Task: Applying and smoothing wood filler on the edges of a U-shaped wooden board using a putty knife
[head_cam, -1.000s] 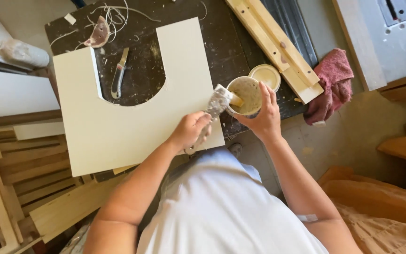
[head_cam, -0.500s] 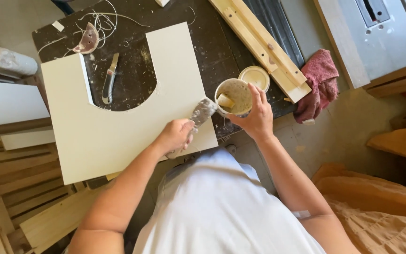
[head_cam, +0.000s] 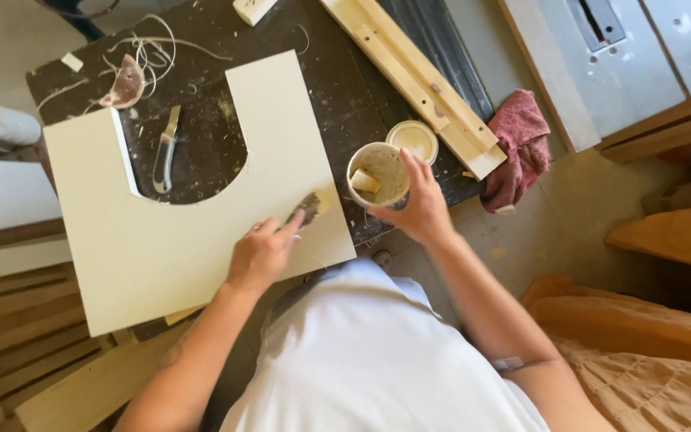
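Observation:
A cream board (head_cam: 161, 248) with a U-shaped cutout lies on a dark, stained worktable (head_cam: 321, 88). My left hand (head_cam: 261, 254) grips a putty knife (head_cam: 307, 210) whose blade, loaded with pale filler, presses on the board near its right edge. My right hand (head_cam: 417, 210) holds a small round tub of filler (head_cam: 377, 176) just off the board's right edge. The tub's lid (head_cam: 413, 140) lies flat behind it.
A utility knife (head_cam: 165, 152) rests inside the cutout. A long wooden batten (head_cam: 417, 76) runs diagonally at the back, with a pink rag (head_cam: 517, 148) beside it. A grey machine table (head_cam: 625, 56) stands at the upper right. Stacked wood slats (head_cam: 9, 336) fill the lower left.
My left hand drew the putty knife out of the tub and brought it down and left onto the board. The right hand still holds the tub.

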